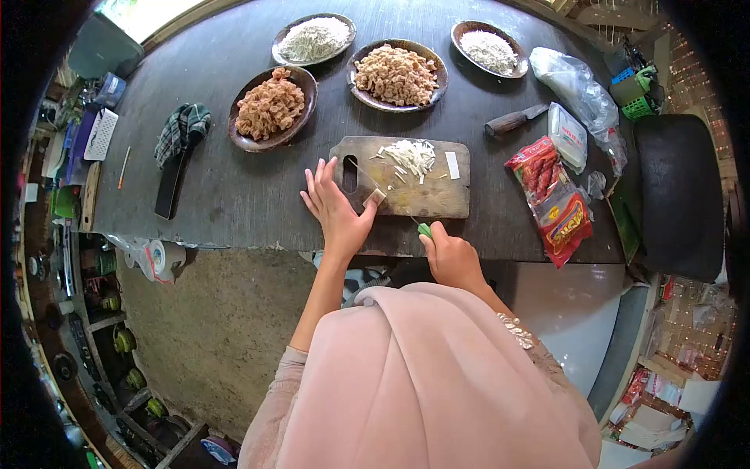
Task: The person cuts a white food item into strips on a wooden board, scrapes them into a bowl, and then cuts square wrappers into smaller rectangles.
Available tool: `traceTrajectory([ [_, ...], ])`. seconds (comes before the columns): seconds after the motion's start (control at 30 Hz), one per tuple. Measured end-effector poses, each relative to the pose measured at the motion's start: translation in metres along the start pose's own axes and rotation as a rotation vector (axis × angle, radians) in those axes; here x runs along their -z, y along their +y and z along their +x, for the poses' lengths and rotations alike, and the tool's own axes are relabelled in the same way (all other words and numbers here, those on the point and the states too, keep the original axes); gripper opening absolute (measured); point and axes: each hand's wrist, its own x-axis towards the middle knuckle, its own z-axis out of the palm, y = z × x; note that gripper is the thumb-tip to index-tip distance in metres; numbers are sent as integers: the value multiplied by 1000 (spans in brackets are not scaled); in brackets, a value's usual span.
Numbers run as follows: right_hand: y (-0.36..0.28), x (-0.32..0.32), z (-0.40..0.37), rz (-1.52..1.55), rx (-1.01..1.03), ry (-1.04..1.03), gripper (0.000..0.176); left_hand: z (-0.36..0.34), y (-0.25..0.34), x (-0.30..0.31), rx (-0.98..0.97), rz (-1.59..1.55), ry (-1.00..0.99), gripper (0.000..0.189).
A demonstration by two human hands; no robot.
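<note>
A wooden cutting board [437, 202] with a handle slot lies near the table's front edge. My left hand [341, 219] rests over its left end, fingers spread and stretched out, with the thumb tip against a small pale block [375, 197]. My right hand [453, 256] is closed around the green handle of a knife [424, 230] at the board's front edge; its thin blade points over the board and is hard to make out. Thin pale strips [410, 158] are heaped at the back of the board. A flat white piece [452, 165] sits at the right.
Behind the board stand plates of brown chunks [397, 74], reddish-brown pieces [270, 105] and pale shreds [314, 39], [489, 51]. To the right lie a wooden-handled knife [512, 121], a red food packet [551, 199] and plastic bags [578, 86]. A phone [172, 184] and checked cloth [184, 129] lie left.
</note>
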Motion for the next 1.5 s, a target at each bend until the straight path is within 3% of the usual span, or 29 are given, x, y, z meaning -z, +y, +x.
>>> traceTrajectory([
  [1.5, -8, 2, 4, 55, -2, -20, 27, -2, -2, 0, -65, -19, 21, 90],
])
